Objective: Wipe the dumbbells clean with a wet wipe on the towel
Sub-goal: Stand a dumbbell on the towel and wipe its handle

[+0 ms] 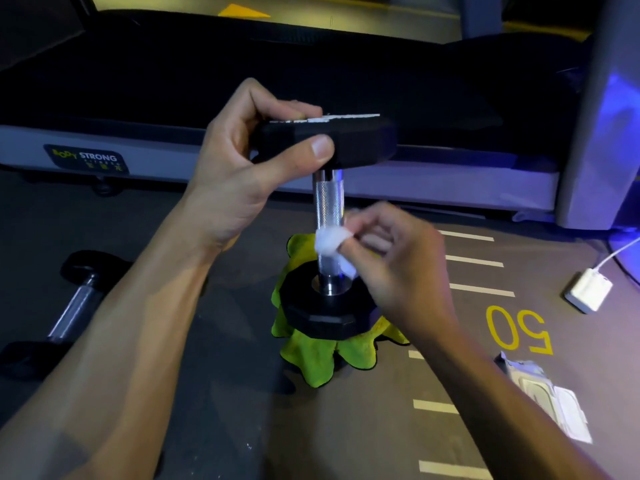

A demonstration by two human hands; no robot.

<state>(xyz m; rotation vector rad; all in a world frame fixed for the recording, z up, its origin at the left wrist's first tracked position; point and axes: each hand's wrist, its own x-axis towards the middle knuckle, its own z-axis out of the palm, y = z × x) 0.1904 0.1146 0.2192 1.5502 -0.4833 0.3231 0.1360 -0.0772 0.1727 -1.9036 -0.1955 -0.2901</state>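
Dumbbell [325, 216] stands upright on the towel [318, 355]. Left hand [239, 174] grips the top head between thumb and curled fingers. Right hand [391, 258] pinches the wipe [332, 244] at its fingertips, pressed against the lower handle just above the bottom head. Judged: handle wiping under way. A second dumbbell [69, 306] lies on the floor well left of both hands; its cleaning appears outstanding

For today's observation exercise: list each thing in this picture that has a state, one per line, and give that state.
Upright dumbbell: standing on end on the towel, top held.
Wet wipe: pressed against the handle.
Towel: crumpled under the dumbbell.
Second dumbbell: lying on the floor, untouched.
Left hand: gripping the top weight.
Right hand: pinching the wipe.
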